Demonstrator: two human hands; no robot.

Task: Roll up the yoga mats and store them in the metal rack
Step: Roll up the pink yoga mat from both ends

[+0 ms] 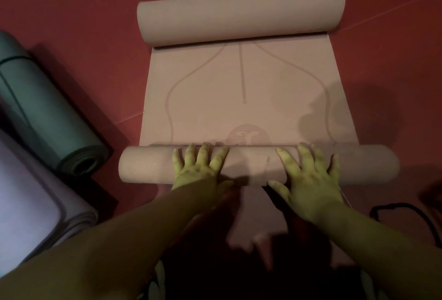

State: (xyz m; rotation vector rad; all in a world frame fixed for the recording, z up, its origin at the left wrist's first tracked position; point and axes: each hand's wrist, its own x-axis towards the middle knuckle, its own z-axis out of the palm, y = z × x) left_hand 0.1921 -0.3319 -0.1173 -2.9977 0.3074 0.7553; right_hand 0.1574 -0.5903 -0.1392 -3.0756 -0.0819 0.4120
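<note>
A: Where is the mat found, and how is it held?

B: The pink mat (pixel 248 98) is laid on the red floor (pixel 71 0), and its end nearest the person is wound into a near roll (pixel 251 165). That roll is pressed from above by the left hand (pixel 198 168) and the right hand (pixel 308 175). The fingers are spread and laid flat over it, so nothing is clenched or pinched. The flat stretch is seen just beyond the near roll, and a far roll (pixel 239 15) is curled up well beyond it.

A: What could be spoiled from here?

B: The winding can be skewed, it is judged. The left hand is set near the middle of the near roll and the right hand towards its right end, so the left end is left unpressed. If more push is given on one side, a cone may be formed and the edges will not be aligned. Slackness may also be caused, since only flat palms are applied. The far roll may be met before the winding is finished, and two coils would then have to be sorted out.

A: And around it?

B: A green rolled mat (pixel 47 113) is seen to the left of the near roll, with a lilac mat (pixel 31 192) nearer the person on that side. A black cord (pixel 411 213) is seen to its right and could be caught. No metal rack is shown.
</note>
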